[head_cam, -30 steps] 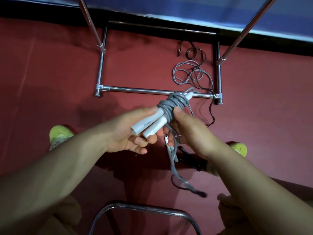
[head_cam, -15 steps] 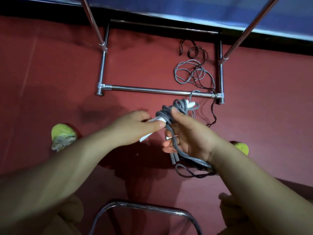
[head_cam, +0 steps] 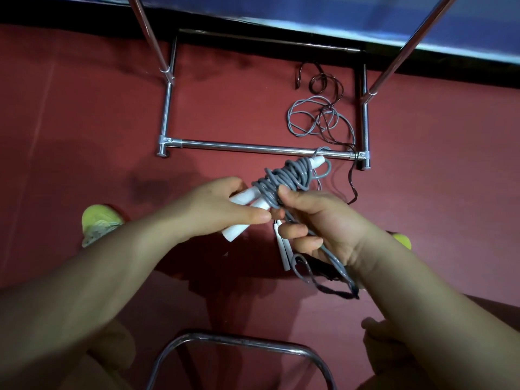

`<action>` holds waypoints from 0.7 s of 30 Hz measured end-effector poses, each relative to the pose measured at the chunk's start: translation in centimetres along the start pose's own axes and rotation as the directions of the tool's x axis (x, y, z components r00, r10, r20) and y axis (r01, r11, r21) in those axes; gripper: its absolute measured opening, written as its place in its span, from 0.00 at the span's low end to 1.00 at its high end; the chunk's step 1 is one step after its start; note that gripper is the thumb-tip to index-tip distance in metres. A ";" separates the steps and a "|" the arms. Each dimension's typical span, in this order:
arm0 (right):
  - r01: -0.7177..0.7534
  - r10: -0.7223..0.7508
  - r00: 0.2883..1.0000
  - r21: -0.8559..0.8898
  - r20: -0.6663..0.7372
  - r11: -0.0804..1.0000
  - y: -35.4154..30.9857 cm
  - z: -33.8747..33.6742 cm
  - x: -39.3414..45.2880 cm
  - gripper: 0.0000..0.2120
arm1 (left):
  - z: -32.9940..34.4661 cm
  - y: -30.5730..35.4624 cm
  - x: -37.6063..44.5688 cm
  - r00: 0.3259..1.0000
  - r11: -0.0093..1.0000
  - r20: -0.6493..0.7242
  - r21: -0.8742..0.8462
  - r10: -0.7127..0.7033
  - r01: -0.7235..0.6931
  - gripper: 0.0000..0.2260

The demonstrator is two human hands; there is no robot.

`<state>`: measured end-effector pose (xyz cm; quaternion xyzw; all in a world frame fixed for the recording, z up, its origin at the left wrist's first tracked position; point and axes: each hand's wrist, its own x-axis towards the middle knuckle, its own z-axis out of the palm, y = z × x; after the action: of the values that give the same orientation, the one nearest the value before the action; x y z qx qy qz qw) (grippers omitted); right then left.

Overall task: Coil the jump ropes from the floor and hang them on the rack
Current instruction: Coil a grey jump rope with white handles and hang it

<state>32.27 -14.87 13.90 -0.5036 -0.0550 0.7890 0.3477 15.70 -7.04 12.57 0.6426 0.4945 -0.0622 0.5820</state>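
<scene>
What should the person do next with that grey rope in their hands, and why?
Probably wrap the loose tail once more round the coil. The left hand grips the white handles, and the right hand holds slack that dangles unwound.

The white handles point(head_cam: 247, 204) are partly covered by the left hand point(head_cam: 216, 209), the grey cord point(head_cam: 332, 257) below the grip is hidden in the right hand point(head_cam: 323, 220), its tail end is blurred, and the rack point(head_cam: 253, 149) uprights are cut off by the top edge.
</scene>
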 end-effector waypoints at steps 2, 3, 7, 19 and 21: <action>0.078 -0.076 0.997 -0.082 0.027 0.994 0.2 0.0 -0.1 0.11 | 0.1 0.3 -0.2 0.994 0.977 0.108 -0.204 -0.034 0.056 0.13; 0.110 -0.105 0.993 -0.110 0.054 0.988 0.2 0.0 -0.2 0.12 | 0.0 0.4 -0.3 0.981 0.946 0.181 -0.301 -0.069 0.122 0.14; 0.156 -0.122 0.967 -0.139 0.224 0.978 -0.2 -0.3 -0.6 0.10 | -1.1 0.3 -0.6 0.813 0.776 0.582 -0.503 -0.021 0.380 0.33; 0.135 -0.192 0.981 -0.694 -0.005 0.708 -0.1 0.5 -0.8 0.20 | 0.3 1.0 -0.9 0.908 0.797 0.414 -0.527 -0.064 0.296 0.30; 0.153 -0.203 0.979 -0.706 0.013 0.691 -0.2 0.5 -0.7 0.21 | 0.5 1.0 -0.8 0.950 0.853 0.311 -0.485 -0.039 0.194 0.31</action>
<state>32.14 -15.07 14.73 -0.6159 -0.3883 0.6539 0.2059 16.25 -7.75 13.61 0.4181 0.4408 -0.0583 0.7922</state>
